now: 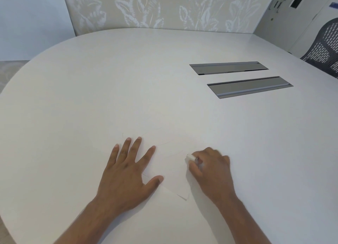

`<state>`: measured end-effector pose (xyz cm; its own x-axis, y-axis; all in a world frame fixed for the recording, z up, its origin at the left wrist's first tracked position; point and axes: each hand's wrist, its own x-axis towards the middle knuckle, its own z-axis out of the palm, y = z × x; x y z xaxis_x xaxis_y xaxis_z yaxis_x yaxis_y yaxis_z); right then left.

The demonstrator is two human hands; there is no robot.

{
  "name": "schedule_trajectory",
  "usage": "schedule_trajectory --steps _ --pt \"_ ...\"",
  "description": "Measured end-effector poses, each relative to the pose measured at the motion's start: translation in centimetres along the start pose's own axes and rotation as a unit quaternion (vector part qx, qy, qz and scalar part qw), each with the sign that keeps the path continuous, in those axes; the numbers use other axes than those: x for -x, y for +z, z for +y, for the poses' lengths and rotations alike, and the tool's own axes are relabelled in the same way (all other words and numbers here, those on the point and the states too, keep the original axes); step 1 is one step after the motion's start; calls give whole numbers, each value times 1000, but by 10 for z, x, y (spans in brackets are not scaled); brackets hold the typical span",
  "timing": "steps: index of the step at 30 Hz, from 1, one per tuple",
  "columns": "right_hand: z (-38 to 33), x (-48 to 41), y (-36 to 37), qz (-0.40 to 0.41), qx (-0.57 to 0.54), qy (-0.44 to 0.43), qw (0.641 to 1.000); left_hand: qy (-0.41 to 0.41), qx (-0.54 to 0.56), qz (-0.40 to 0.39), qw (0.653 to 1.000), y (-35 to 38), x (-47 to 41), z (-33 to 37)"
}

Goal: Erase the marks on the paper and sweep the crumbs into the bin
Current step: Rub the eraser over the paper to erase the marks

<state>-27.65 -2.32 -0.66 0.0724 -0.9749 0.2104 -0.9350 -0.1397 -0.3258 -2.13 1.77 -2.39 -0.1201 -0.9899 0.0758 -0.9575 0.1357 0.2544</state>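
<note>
Paper (172, 172) lies near-centre on the table (128, 79), pinned by the flat, spread left hand (126, 176); right hand (210, 168) pinches the eraser (190, 157) (marks faint). Hard rubbing could crease the sheet.

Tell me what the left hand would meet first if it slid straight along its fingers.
The way looks free: beyond the left hand, only white sheet of paper and bare white oval table. It probably passes left of the grey metal hatches, though depth is unclear.
</note>
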Motion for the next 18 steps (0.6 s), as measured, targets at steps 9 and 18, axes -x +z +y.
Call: schedule_trajectory --steps 9,18 --pt "1 -1 1 31 15 33 999 2 -5 3 1000 2 0 -1" --pt "3 0 1 35 7 36 999 -6 1 6 1000 2 0 0"
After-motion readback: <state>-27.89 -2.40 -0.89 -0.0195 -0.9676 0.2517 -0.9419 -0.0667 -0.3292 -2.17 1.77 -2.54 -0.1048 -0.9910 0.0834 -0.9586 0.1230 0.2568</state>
